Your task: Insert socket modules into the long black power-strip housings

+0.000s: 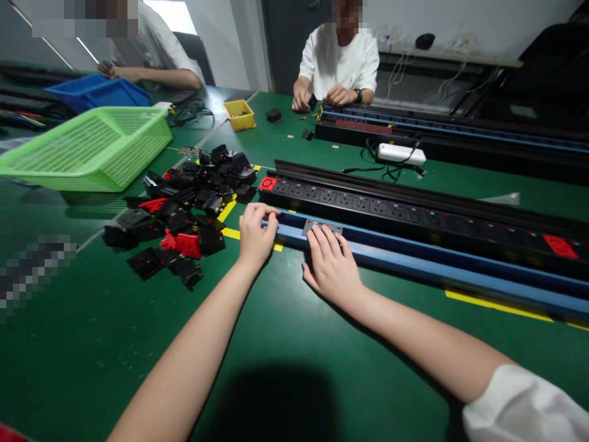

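A long blue metal channel [391, 247] lies across the table in front of me. At its left end is my left hand [256, 236], fingers curled and thumb close to the index finger, gripping the channel's end. My right hand [334, 265] lies with fingers stretched out over a dark socket module [322, 227] seated in the channel; the fingers partly hide it. Just behind runs a finished-looking black power strip [361, 204] with a row of sockets and a red socket [267, 183] at its left end.
Left of my hands is a loose heap of black and red socket modules [181, 244]. Beyond it stand a green basket [124, 156], a blue bin [99, 92] and a yellow box [240, 115]. A white adapter [401, 154] with cables lies behind the strip. Two people sit across the table.
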The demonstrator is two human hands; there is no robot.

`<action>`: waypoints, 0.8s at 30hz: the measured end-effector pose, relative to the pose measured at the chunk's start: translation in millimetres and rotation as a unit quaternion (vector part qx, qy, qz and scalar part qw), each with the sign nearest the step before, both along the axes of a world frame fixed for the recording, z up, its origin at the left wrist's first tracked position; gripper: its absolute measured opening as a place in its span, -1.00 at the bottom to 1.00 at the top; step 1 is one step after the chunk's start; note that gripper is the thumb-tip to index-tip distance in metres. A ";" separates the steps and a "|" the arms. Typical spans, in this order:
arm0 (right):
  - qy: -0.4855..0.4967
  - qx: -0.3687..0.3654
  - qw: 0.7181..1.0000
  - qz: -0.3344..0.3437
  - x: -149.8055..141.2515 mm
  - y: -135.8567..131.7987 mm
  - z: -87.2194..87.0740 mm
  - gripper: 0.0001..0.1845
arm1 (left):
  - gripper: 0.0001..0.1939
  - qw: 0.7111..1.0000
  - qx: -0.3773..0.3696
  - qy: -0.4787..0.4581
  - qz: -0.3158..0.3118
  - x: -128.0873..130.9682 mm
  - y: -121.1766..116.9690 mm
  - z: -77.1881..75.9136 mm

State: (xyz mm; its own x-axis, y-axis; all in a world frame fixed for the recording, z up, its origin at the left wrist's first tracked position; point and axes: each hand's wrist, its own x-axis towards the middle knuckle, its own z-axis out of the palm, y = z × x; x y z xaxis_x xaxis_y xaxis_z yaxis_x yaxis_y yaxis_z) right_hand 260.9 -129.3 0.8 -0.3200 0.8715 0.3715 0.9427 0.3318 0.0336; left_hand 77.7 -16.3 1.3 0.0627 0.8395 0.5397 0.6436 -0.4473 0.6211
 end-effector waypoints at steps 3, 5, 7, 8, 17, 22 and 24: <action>0.010 0.007 1.000 0.007 0.9 0.0 0.2 -0.21 | -0.79 1.000 -0.013 0.006 0.020 -3.0 1.2 2.8; 0.008 0.007 0.999 0.031 1.4 0.8 1.2 -0.17 | -0.78 0.999 -0.028 0.011 0.034 -7.7 4.0 6.3; 0.005 -0.001 0.998 0.059 1.7 2.0 2.1 -0.16 | -0.77 0.997 -0.051 0.019 0.047 -14.2 7.9 12.0; 0.005 -0.006 0.998 0.068 1.9 2.7 2.3 -0.16 | -0.77 0.996 -0.067 0.027 0.054 -17.9 9.9 15.9; 0.014 -0.032 0.997 0.071 3.8 5.2 1.3 -0.17 | -0.48 0.914 -0.208 0.308 0.164 -60.8 11.3 68.1; 0.017 -0.029 0.997 0.071 2.4 5.8 1.3 -0.18 | 0.28 0.795 -0.421 0.350 0.262 -107.5 10.7 71.9; 0.017 -0.030 0.997 0.071 2.0 5.9 0.9 -0.17 | 0.43 0.776 -0.449 0.359 0.260 -125.1 14.2 65.3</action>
State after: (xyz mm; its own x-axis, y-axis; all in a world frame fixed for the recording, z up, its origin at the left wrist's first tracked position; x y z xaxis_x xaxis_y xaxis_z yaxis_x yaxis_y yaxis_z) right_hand 263.0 -123.4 1.7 -0.4292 0.8392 0.3340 0.8865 0.4622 -0.0220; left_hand -47.4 -2.1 66.6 -0.3969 0.8695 -0.2939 0.9162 0.3947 -0.0695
